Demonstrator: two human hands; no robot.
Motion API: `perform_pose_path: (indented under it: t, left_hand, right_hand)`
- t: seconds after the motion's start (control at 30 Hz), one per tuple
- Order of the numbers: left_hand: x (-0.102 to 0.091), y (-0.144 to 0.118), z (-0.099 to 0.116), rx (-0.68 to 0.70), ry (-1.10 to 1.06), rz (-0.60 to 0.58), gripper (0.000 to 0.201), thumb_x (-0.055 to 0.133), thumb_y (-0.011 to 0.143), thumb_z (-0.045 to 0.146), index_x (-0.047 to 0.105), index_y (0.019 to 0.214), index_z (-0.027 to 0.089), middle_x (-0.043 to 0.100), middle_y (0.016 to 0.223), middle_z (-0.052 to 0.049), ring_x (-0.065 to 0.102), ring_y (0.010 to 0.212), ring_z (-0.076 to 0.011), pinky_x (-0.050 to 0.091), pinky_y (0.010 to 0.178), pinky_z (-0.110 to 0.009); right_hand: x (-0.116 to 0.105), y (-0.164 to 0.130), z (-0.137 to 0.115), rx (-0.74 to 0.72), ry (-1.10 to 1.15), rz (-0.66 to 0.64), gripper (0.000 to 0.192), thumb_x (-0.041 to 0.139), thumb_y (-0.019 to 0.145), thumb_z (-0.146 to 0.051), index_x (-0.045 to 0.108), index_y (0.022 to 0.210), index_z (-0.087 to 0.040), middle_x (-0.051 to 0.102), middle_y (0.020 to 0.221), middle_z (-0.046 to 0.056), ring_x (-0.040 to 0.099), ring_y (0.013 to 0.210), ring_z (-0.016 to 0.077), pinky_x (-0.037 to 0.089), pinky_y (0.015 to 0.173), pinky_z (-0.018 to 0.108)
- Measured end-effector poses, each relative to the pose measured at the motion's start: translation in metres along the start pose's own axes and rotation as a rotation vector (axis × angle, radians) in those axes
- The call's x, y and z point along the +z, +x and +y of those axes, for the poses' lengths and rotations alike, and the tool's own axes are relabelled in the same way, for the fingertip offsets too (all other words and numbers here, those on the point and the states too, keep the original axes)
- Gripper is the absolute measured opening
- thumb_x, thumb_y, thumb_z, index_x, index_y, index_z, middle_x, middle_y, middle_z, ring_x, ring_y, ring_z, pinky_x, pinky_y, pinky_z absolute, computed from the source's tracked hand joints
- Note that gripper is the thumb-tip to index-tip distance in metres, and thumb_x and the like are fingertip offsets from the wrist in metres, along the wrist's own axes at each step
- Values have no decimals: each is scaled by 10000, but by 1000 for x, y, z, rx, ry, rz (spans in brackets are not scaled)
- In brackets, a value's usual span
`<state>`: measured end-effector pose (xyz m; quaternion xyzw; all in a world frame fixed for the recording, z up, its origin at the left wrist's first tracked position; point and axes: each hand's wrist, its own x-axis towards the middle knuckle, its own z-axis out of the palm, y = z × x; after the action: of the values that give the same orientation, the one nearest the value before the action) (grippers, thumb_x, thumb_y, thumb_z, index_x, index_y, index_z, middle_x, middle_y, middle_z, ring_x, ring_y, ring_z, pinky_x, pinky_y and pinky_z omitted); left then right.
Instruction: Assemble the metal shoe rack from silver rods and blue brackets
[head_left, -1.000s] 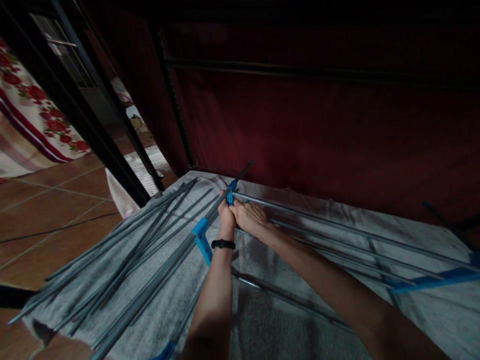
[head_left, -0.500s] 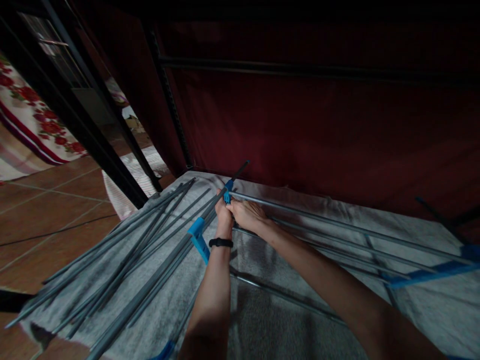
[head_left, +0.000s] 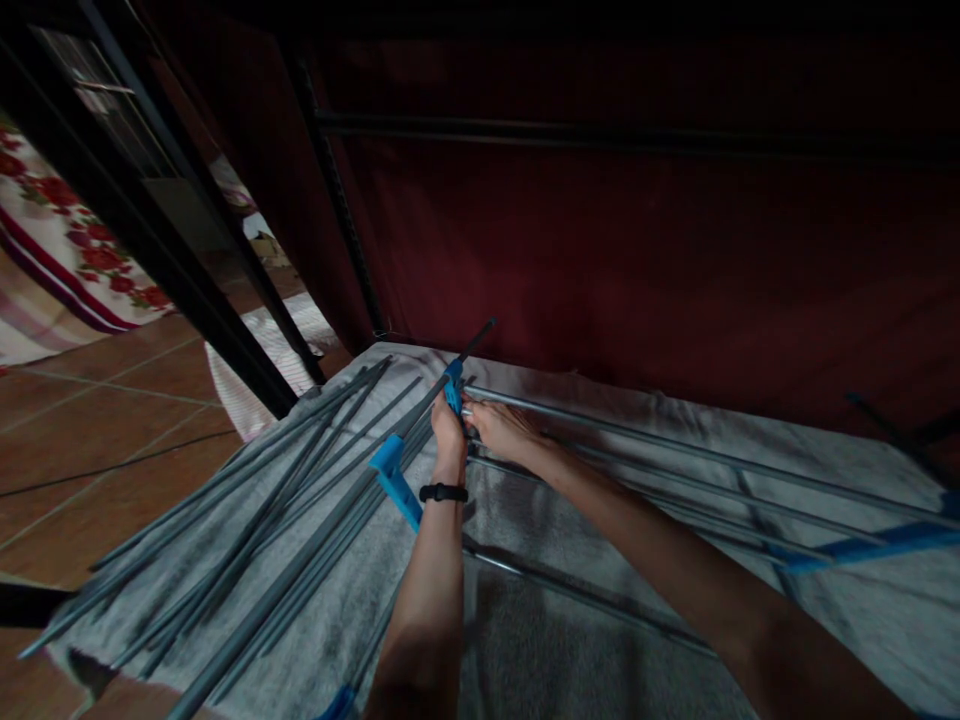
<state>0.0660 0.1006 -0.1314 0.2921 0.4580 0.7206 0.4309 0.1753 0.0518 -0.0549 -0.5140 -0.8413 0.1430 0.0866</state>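
Observation:
My left hand (head_left: 448,428), with a black band on its wrist, is closed around a blue plastic connector (head_left: 453,390) fitted on a long grey tube. Just to its right, my right hand (head_left: 501,430) pinches the end of a thin metal tube (head_left: 468,411) beside the connector. Another metal tube (head_left: 600,427) runs behind the right hand, its left end close to the connector. At the right, several tubes meet a blue slotted bar (head_left: 862,548). A blue angled bracket (head_left: 394,475) sits lower on the long tube, left of my left forearm.
Several loose grey tubes (head_left: 270,490) lie crossed on the grey blanket (head_left: 555,640). A dark red cloth (head_left: 637,270) hangs behind, with a black metal frame (head_left: 161,240) at the left. Tiled floor (head_left: 97,420) and a floral cloth (head_left: 75,240) show beyond it.
The connector, bracket and long tube have shifted slightly left. My right hand has moved a little right, and a tube end now shows at its fingertips.

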Motion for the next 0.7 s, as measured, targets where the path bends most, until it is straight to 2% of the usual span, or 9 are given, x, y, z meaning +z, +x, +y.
perform_pose_path:
  t: [0.1,0.17,0.37,0.7]
  left_hand:
    - [-7,-2,-4,4,112,-7,561,469,902,696,632,705,196,613,673,-24,542,614,-145,445,611,-266]
    - [-10,-4,-5,-7,162,3,581,446,913,693,639,689,194,619,663,-31,547,612,-151,445,622,-271]
    - [-6,-10,-3,-47,171,30,582,403,953,644,592,621,204,585,594,-26,541,566,-161,460,632,-290]
    - [-2,-13,-7,12,192,68,479,464,959,562,576,650,214,536,613,2,496,612,-149,439,631,-271]
  right_hand:
    - [7,-5,0,42,7,0,447,356,1029,-288,437,1464,-218,678,1307,104,647,1175,227,470,956,324]
    - [9,-7,-1,76,16,0,458,367,1029,-293,397,1481,-226,695,1277,101,663,1152,236,482,928,329]
    - [4,-7,-1,105,-4,-24,360,349,1044,-350,504,1347,-233,705,1251,94,677,1138,251,492,868,313]
    - [9,-9,6,111,10,2,343,358,1036,-350,501,1324,-230,684,1296,109,666,1165,268,503,883,348]
